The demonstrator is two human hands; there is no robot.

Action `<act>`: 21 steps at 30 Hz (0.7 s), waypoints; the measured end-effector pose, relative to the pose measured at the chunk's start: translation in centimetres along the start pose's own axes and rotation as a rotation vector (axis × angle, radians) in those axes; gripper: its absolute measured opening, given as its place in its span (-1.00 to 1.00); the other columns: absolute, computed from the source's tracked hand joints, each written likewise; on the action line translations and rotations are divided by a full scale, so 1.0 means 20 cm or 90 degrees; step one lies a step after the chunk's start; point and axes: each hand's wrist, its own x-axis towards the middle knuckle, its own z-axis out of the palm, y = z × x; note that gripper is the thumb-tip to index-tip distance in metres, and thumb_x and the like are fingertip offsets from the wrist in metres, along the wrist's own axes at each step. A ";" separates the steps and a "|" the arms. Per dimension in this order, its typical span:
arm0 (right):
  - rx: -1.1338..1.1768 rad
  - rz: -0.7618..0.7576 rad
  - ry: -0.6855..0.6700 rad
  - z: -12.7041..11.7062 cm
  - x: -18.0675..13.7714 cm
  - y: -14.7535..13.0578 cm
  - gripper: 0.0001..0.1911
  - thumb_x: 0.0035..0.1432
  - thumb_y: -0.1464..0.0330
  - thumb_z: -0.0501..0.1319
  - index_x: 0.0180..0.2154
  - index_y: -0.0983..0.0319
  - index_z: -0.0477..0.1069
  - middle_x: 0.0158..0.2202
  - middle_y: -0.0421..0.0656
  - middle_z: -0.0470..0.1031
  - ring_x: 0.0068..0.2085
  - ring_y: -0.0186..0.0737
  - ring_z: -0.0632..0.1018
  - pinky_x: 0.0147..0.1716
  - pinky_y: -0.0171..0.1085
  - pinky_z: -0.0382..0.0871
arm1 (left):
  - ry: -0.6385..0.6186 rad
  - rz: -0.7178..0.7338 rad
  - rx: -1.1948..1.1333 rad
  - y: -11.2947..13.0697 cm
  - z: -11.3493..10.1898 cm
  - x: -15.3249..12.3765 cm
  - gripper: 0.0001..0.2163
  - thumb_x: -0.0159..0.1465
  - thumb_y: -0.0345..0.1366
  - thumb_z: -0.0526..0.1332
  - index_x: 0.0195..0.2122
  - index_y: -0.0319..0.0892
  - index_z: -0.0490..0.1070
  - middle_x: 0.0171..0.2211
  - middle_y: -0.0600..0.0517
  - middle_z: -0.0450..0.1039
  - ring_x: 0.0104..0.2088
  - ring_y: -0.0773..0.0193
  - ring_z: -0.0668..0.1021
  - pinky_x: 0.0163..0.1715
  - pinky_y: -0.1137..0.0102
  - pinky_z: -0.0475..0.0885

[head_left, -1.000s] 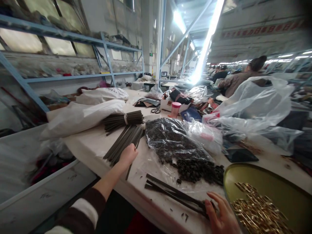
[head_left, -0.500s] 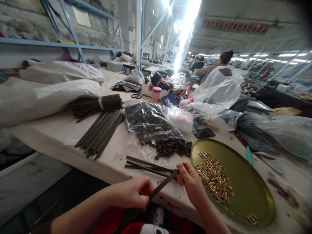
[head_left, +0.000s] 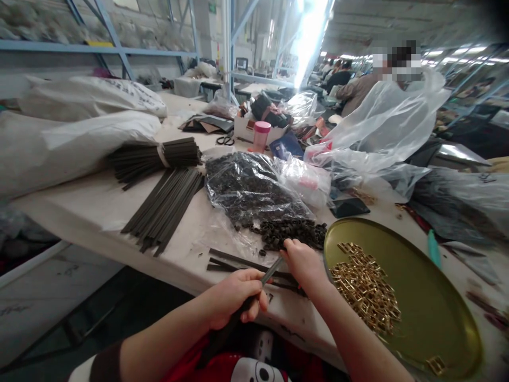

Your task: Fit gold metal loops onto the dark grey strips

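My left hand (head_left: 240, 297) is closed around a dark flat strap (head_left: 272, 270), whose upper end points toward the other hand. The rest of the strap hangs down toward my lap. My right hand (head_left: 303, 262) has its fingers bent together at the near edge of a pile of small black loops (head_left: 296, 232), right by the strap's end. What its fingertips hold is hidden. Several loose dark strips (head_left: 230, 261) lie on the table beneath and behind my hands. To the right, gold-coloured metal buckles (head_left: 368, 289) are heaped on an oval olive-green tray (head_left: 433, 297).
A clear bag of black pieces (head_left: 250, 185) lies behind the loops. Fanned dark strips (head_left: 165, 209) and a tied bundle (head_left: 155, 159) are at left, near white sacks (head_left: 79, 138). A pink-lidded jar (head_left: 261, 135), scissors (head_left: 225, 140) and a co-worker (head_left: 360, 90) are farther back.
My right hand has moved up to the edge of the black loops. My left hand has shifted up and right along the strap, and less strap shows between the hands. The view has tilted down slightly.
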 end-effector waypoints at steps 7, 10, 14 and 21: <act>0.145 0.032 0.005 -0.02 -0.03 0.07 -0.89 0.14 0.36 0.05 -0.36 0.24 0.32 -0.39 -0.12 0.44 -0.36 -0.20 0.47 -0.40 -0.28 0.25 | -0.002 0.004 0.016 -0.01 -0.02 0.03 -0.77 0.06 -0.42 0.00 -0.24 -0.27 0.27 -0.62 0.15 0.35 -0.80 0.53 0.26 -0.84 0.63 0.06; 0.552 0.123 -0.034 -0.06 -0.09 0.06 -0.74 0.10 0.20 0.09 -0.26 0.25 0.34 -0.40 -0.16 0.44 -0.38 -0.24 0.46 -0.38 -0.28 0.32 | -0.004 0.020 0.050 -0.01 -0.01 0.03 -0.75 0.08 -0.41 -0.02 -0.20 -0.27 0.27 -0.62 0.15 0.35 -0.80 0.52 0.27 -0.83 0.63 0.08; 0.878 0.219 -0.098 -0.09 -0.20 0.00 -0.63 -0.03 0.12 0.22 -0.22 0.23 0.37 -0.43 -0.21 0.43 -0.41 -0.32 0.45 -0.37 -0.31 0.33 | -0.028 0.033 0.078 -0.03 0.01 0.01 -0.76 0.13 -0.39 -0.03 -0.18 -0.27 0.25 -0.65 0.16 0.34 -0.80 0.51 0.27 -0.83 0.64 0.07; 0.926 0.213 -0.052 -0.13 -0.30 -0.07 -0.64 -0.07 0.14 0.28 -0.28 0.24 0.38 -0.51 -0.27 0.40 -0.46 -0.37 0.41 -0.40 -0.34 0.29 | -0.041 0.061 0.155 -0.06 0.04 -0.04 -0.76 0.19 -0.32 -0.05 -0.16 -0.26 0.25 -0.68 0.18 0.30 -0.82 0.52 0.23 -0.83 0.63 0.04</act>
